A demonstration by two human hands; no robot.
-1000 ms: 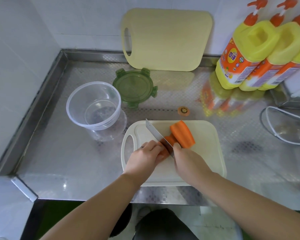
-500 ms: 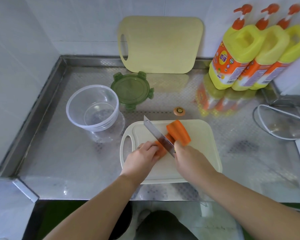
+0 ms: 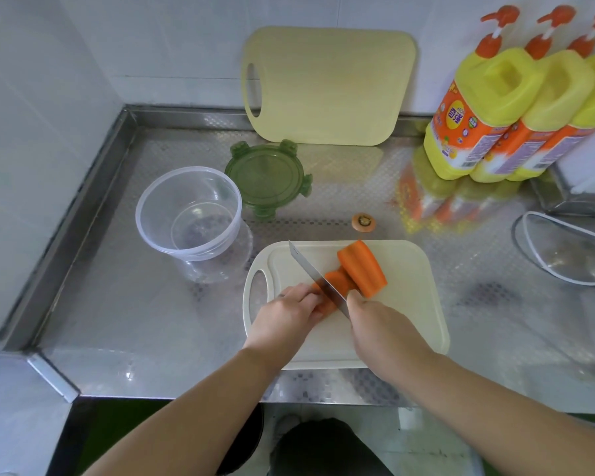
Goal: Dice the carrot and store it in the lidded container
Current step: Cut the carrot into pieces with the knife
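On the white cutting board (image 3: 406, 304) lie orange carrot pieces. A thick chunk (image 3: 363, 269) rests to the right of the blade. My left hand (image 3: 284, 316) presses down on a smaller carrot piece (image 3: 335, 281). My right hand (image 3: 380, 329) grips the handle of a knife (image 3: 315, 276), whose blade slants across that piece. The clear round container (image 3: 188, 214) stands empty to the left of the board. Its green lid (image 3: 267, 178) lies flat behind it.
A cut carrot end (image 3: 363, 222) lies on the steel counter behind the board. A yellow cutting board (image 3: 327, 87) leans on the back wall. Three yellow detergent bottles (image 3: 488, 111) stand at the back right. A glass lid (image 3: 571, 249) sits at the right edge.
The knife and both hands stay at the carrot with only slight shifts. The view has tilted a little, so everything sits slightly lower and left in the picture.
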